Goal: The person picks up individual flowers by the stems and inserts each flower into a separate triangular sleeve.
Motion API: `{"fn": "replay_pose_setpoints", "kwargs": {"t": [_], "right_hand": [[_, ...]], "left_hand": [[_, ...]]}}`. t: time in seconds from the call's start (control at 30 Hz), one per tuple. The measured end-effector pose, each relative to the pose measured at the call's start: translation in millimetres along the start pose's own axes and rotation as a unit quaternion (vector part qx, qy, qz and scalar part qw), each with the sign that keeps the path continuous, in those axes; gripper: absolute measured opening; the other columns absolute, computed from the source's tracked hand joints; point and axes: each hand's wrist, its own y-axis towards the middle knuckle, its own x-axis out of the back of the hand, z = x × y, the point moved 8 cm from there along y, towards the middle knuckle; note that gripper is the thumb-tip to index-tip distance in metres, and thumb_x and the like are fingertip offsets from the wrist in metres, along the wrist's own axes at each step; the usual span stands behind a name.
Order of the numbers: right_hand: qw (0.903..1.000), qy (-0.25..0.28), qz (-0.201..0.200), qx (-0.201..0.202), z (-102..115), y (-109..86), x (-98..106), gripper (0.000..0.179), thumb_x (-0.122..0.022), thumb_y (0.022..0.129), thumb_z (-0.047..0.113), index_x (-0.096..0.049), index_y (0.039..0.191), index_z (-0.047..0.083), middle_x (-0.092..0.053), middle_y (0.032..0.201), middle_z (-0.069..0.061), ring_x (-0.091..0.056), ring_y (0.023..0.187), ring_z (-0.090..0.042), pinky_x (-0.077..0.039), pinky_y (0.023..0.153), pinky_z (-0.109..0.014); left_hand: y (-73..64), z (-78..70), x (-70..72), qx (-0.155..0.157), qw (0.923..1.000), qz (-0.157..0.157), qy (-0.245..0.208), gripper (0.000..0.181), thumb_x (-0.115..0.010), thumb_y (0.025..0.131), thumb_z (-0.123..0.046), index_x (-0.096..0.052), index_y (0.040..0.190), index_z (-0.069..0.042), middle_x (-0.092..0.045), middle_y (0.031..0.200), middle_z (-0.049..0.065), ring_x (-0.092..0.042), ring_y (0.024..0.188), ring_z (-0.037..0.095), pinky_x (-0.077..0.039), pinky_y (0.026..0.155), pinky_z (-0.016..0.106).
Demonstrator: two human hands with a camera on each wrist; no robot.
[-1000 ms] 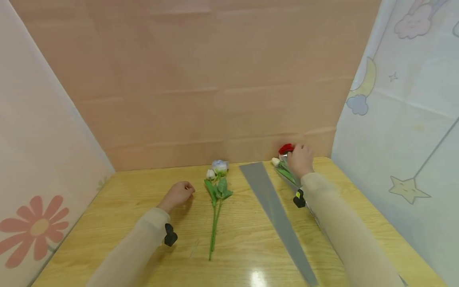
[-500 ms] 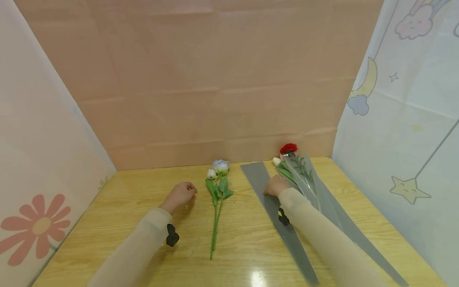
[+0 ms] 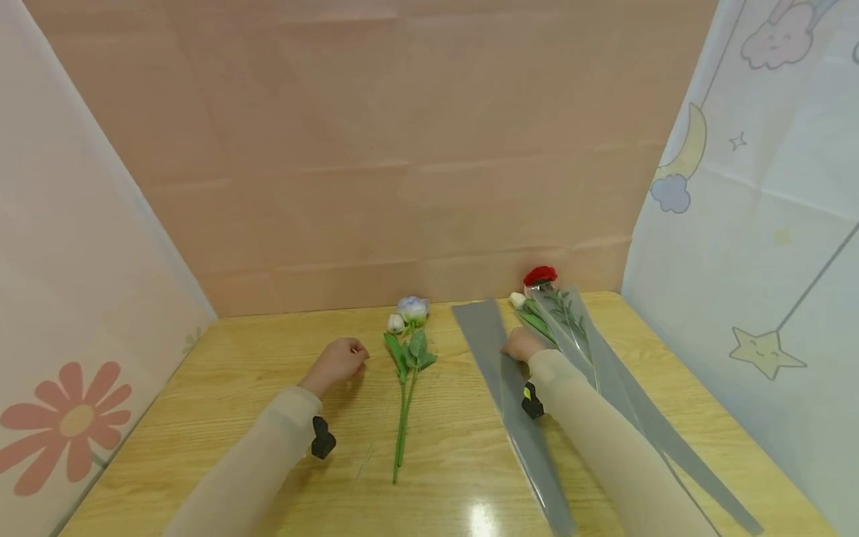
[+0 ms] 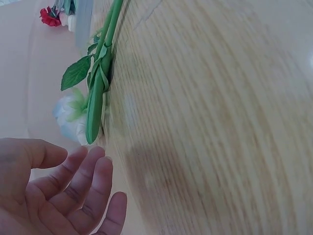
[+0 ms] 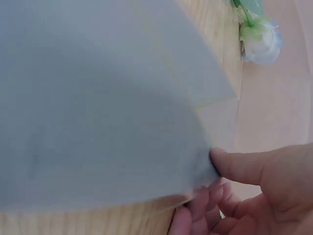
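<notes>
My right hand (image 3: pixel 523 345) pinches the edge of a grey, see-through, tapered flower sleeve (image 3: pixel 537 455) on the wooden table. In the right wrist view the thumb lies on top of the sleeve (image 5: pixel 107 127) and the fingers curl beneath, its near side lifted and bent. Left of it lie two artificial flowers, a pale blue-white bloom (image 3: pixel 413 310) and a white tulip (image 3: pixel 395 323), stems toward me. My left hand (image 3: pixel 338 363) rests beside them, holding nothing. Its fingers are loosely curved in the left wrist view, just short of the tulip's long leaf (image 4: pixel 95 112).
At the right, a second sleeve (image 3: pixel 678 440) with leafy sprigs lies slantwise, alongside a red flower (image 3: pixel 540 276) and another white tulip (image 3: pixel 517 300). A plain pinkish backdrop (image 3: pixel 416 149) stands behind the table (image 3: pixel 268 335), with patterned cloths on both sides.
My right hand has moved left from the red flower's bundle to the grey sleeve and taken its edge. The sleeve's lower end has shifted slightly left. My left hand has stayed in place.
</notes>
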Motion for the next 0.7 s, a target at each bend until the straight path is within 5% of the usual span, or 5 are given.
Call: {"fn": "replay_pose_setpoints", "kwargs": {"t": [0.1, 0.3, 0.4, 0.57, 0.7], "right_hand": [[0.9999, 0.002, -0.001, 0.013, -17, 18.8, -7, 0.031, -0.065, 0.09, 0.022, -0.061, 0.068, 0.002, -0.053, 0.063, -0.008, -0.05, 0.054, -0.022, -0.043, 0.053, -0.034], [0.9977, -0.005, 0.006, -0.067, 60, -59.3, 51, 0.027, -0.063, 0.09, 0.009, -0.062, 0.065, -0.002, -0.057, 0.061, -0.011, -0.053, 0.054, -0.022, -0.048, 0.056, -0.035], [0.9971, -0.027, -0.034, -0.063, 83, -85.6, 72, 0.017, -0.054, 0.089, 0.002, -0.06, 0.074, -0.004, -0.059, 0.073, -0.014, -0.051, 0.064, -0.022, -0.049, 0.062, -0.038], [0.9913, -0.082, -0.102, 0.001, 108, -101.0, 103, 0.019, -0.048, 0.091, 0.002, -0.063, 0.081, -0.003, -0.063, 0.079, -0.014, -0.049, 0.064, -0.021, -0.047, 0.062, -0.039], [0.9886, -0.025, -0.113, 0.096, 143, -110.6, 136, 0.021, -0.05, 0.099, 0.008, -0.062, 0.086, -0.003, -0.058, 0.073, -0.01, -0.046, 0.062, -0.019, -0.041, 0.062, -0.034]], "left_hand": [[0.0, 0.2, 1.4, -0.002, 1.0, -0.001, 0.005, 0.027, -0.047, 0.1, -0.019, -0.066, 0.108, -0.001, -0.07, 0.088, 0.013, -0.064, 0.076, 0.023, -0.049, 0.067, 0.033], [-1.2, -1.8, 2.4, -0.004, 1.0, -0.003, 0.002, 0.026, -0.048, 0.1, -0.018, -0.066, 0.106, 0.0, -0.069, 0.088, 0.013, -0.064, 0.075, 0.023, -0.051, 0.068, 0.034], [-1.9, -2.5, 2.1, -0.004, 1.0, -0.001, -0.001, 0.025, -0.049, 0.1, -0.018, -0.066, 0.106, 0.0, -0.069, 0.089, 0.013, -0.064, 0.074, 0.022, -0.051, 0.067, 0.034], [-2.8, -3.9, 3.7, -0.004, 1.0, -0.004, -0.006, 0.025, -0.049, 0.1, -0.018, -0.066, 0.105, 0.0, -0.069, 0.088, 0.014, -0.065, 0.074, 0.024, -0.051, 0.067, 0.034], [-2.8, -7.9, 4.2, -0.012, 0.9998, 0.0, -0.014, 0.027, -0.049, 0.101, -0.02, -0.065, 0.108, -0.001, -0.068, 0.09, 0.014, -0.065, 0.078, 0.025, -0.052, 0.068, 0.034]]}}
